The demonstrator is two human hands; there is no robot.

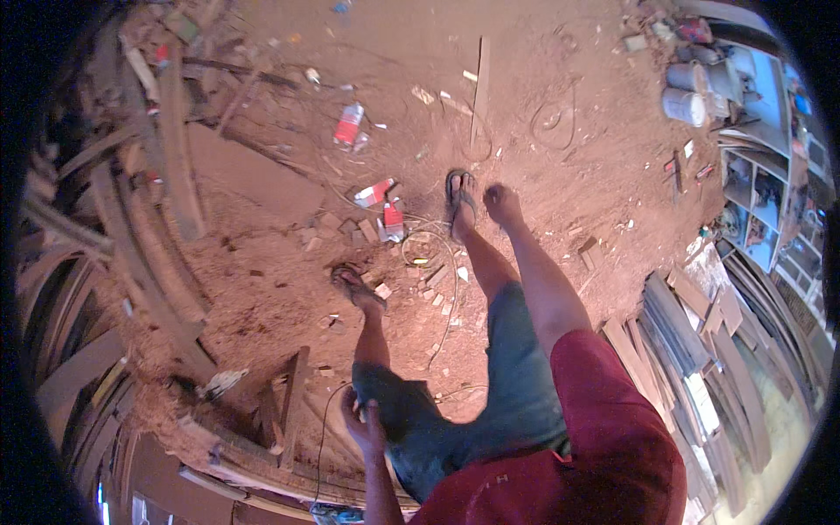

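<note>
Seen from above, my right hand (502,203) hangs forward over the sawdust-strewn ground with its fingers curled. I cannot see whether anything is inside it. Just beyond it is my right foot in a dark flip-flop (460,206). My left hand (363,416) is low beside my left thigh, fingers bent; whatever it may hold is unclear. My left foot (354,284) stands farther back, among wood offcuts (437,297). A thin cable (451,332) winds over the ground between my feet. Red-and-white packets (376,194) lie ahead to the left.
Curved boards and scrap timber (184,184) are heaped along the left. Stacked planks (700,350) lie at the lower right. Pale buckets (682,105) and shelving (761,201) line the upper right. A long narrow batten (479,79) lies on the ground ahead.
</note>
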